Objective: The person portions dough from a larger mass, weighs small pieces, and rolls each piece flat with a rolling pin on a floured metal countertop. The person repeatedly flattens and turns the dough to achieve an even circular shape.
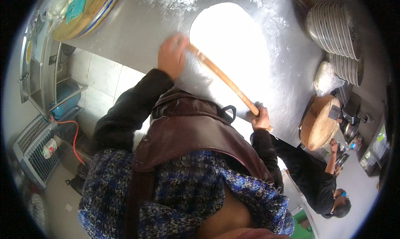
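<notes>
A long wooden rolling pin (225, 78) lies slantwise across the near edge of a sheet of dough (225, 35), its far-left end higher in the picture. My left hand (171, 55), slightly blurred, is closed around that upper end. At the lower right end my right hand (261, 119) grips the pin, fingers wrapped over it. Glare washes the dough to plain white, so its right and lower outline cannot be made out. Beneath it is a metal worktop (137, 35), dusted with flour at the far side.
Stacked metal bowls (333, 31) stand at the right, with a plastic bag (329, 78) and a round wooden chopping board (320, 121) nearer. Another person (312, 172) in dark clothes works beyond. Round wooden boards (83, 18) sit at the far left, above a metal rack (50, 72).
</notes>
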Action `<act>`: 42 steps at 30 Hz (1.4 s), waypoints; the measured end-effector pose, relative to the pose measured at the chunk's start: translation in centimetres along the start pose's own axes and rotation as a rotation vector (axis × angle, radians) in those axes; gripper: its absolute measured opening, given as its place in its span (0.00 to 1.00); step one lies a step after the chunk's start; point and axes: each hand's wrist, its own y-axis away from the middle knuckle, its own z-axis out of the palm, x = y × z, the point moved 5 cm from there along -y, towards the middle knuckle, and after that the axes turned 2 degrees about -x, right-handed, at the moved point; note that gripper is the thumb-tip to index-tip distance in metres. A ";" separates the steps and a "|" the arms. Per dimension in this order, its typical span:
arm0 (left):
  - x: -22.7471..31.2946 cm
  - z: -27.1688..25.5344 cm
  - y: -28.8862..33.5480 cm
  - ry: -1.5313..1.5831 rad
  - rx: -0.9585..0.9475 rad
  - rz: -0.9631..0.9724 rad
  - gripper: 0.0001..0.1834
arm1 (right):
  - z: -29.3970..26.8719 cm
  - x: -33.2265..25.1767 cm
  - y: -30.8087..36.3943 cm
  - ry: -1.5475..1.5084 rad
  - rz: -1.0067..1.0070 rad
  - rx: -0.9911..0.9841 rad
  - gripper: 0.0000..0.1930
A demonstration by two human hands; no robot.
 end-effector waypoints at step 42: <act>-2.7 13.4 2.3 0.865 -0.872 -0.103 0.22 | -9.5 -49.9 -47.3 -0.500 -0.448 -0.183 0.16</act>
